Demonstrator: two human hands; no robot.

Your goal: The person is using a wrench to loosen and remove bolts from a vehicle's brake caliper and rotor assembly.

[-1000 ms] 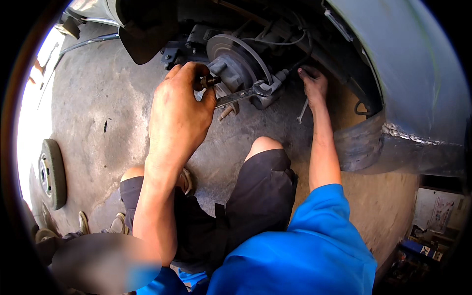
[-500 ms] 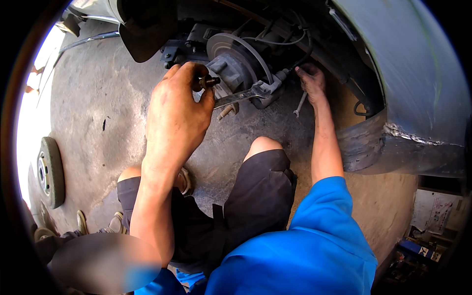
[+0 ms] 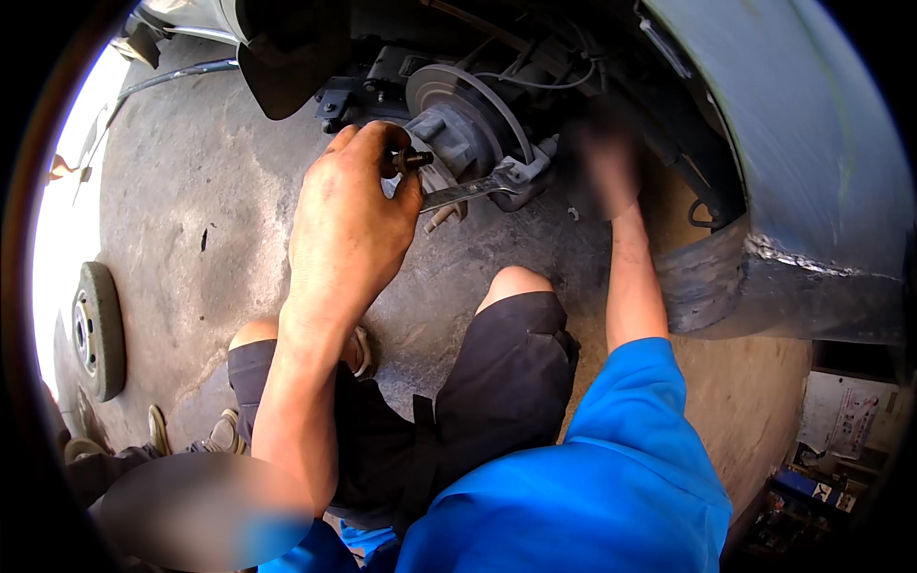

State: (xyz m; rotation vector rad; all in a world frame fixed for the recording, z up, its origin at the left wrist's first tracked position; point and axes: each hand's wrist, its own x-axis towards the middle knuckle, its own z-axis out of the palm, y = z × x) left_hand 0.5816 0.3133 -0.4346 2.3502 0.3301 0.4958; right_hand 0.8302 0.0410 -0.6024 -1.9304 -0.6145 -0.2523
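My left hand [image 3: 355, 220] is closed round a dark threaded bolt [image 3: 409, 159] and an open-end wrench [image 3: 457, 192]. The wrench's jaw sits at a fitting [image 3: 523, 167] beside the brake disc [image 3: 511, 115] and metal hub [image 3: 444, 134] inside the wheel arch. My right hand [image 3: 609, 170] is at the right of the disc, low in the arch; its fingers are blurred. The small jaw of another tool [image 3: 573, 214] shows just below it, its shaft hidden in the blur.
A grey car body panel [image 3: 812, 172] with a cracked lower edge fills the right. A spare wheel [image 3: 98, 329] stands at left on the concrete floor [image 3: 191, 220]. Another person's shoes [image 3: 226, 430] show at lower left. A cluttered shelf [image 3: 821, 487] is at lower right.
My right forearm has shifted very slightly; that hand is now blurred, hiding most of the small wrench seen earlier in it. My left hand stays in nearly the same place.
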